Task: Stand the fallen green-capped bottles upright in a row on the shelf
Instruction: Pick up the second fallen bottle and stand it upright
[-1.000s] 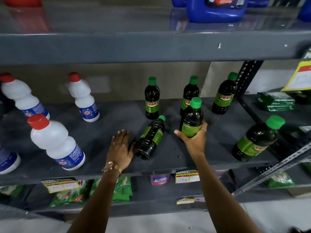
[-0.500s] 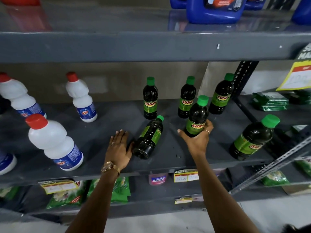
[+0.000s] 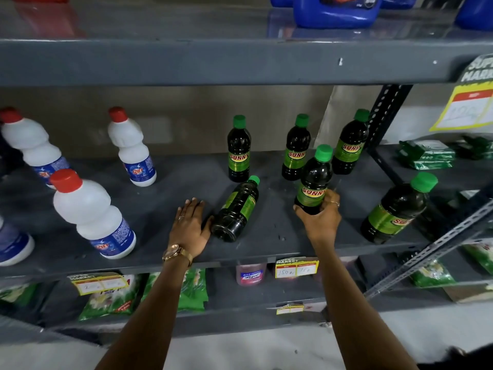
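Three dark green-capped bottles stand upright at the back of the grey shelf (image 3: 160, 198): one (image 3: 238, 153) in the middle, one (image 3: 296, 153) to its right, one (image 3: 349, 148) by the post. A fourth upright bottle (image 3: 314, 180) is gripped near its base by my right hand (image 3: 320, 217), in front of the back row. A fallen bottle (image 3: 237, 209) lies on its side, cap pointing to the back. My left hand (image 3: 190, 225) rests flat on the shelf, thumb against that bottle's base. Another bottle (image 3: 397, 209) stands at the front right.
Three white red-capped bottles (image 3: 90, 214) stand on the left of the shelf. A slanted metal brace (image 3: 432, 247) crosses the right front. Price tags (image 3: 296, 268) hang on the shelf edge. Green packets (image 3: 426, 154) lie on the neighbouring shelf. Blue jugs (image 3: 336, 9) sit above.
My right hand has carried its bottle to the right and slightly back, towards the standing row. The left hand and the fallen bottle have stayed where they were.
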Action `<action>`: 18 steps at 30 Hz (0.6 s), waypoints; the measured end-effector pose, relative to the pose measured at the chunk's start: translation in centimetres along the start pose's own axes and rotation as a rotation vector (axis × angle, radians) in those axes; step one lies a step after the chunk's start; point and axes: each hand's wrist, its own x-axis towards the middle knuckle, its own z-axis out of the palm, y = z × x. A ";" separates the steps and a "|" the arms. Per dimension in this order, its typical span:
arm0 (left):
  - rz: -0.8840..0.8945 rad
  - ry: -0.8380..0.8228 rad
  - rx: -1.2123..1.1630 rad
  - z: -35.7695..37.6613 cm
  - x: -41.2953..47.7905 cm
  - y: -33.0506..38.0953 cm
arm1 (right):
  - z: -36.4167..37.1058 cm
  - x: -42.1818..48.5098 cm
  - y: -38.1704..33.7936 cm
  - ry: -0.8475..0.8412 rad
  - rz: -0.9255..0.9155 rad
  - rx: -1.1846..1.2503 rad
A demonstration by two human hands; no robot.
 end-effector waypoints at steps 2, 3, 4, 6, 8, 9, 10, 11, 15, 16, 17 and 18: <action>0.000 -0.007 0.001 0.1 0.0 0.1 | -1.4 -1.0 0.2 -0.018 -0.010 0.020; 0.000 -0.008 0.004 0.1 0.0 0.1 | -2.0 -1.7 0.4 -0.024 -0.010 0.034; 0.000 -0.011 0.008 0.1 0.0 0.1 | -2.7 -2.4 0.7 -0.028 -0.005 0.046; 0.000 -0.016 0.013 0.2 0.0 0.1 | -3.9 -4.0 1.1 -0.040 0.003 0.067; -0.001 -0.017 0.013 0.2 0.1 0.0 | -4.8 -5.4 1.5 -0.055 -0.013 0.071; 0.000 -0.019 0.014 0.3 0.1 0.0 | -5.3 -6.0 1.7 -0.060 -0.028 0.062; 0.001 -0.020 0.018 0.3 0.2 0.0 | -5.6 -6.4 1.9 -0.065 -0.042 0.052; 0.003 -0.022 0.022 0.3 0.2 -0.1 | -5.8 -6.6 2.0 -0.071 -0.050 0.045; 0.010 -0.024 0.010 0.4 0.3 -0.2 | -6.0 -6.8 2.1 -0.099 -0.102 0.008; 0.011 -0.023 0.009 0.4 0.3 -0.3 | -6.0 -6.8 2.2 -0.098 -0.109 -0.004; 0.015 -0.018 0.009 0.4 0.2 -0.2 | -5.9 -6.8 2.3 -0.093 -0.109 -0.012; 0.017 -0.012 0.008 0.3 0.2 -0.2 | -5.9 -6.8 2.3 -0.086 -0.104 -0.021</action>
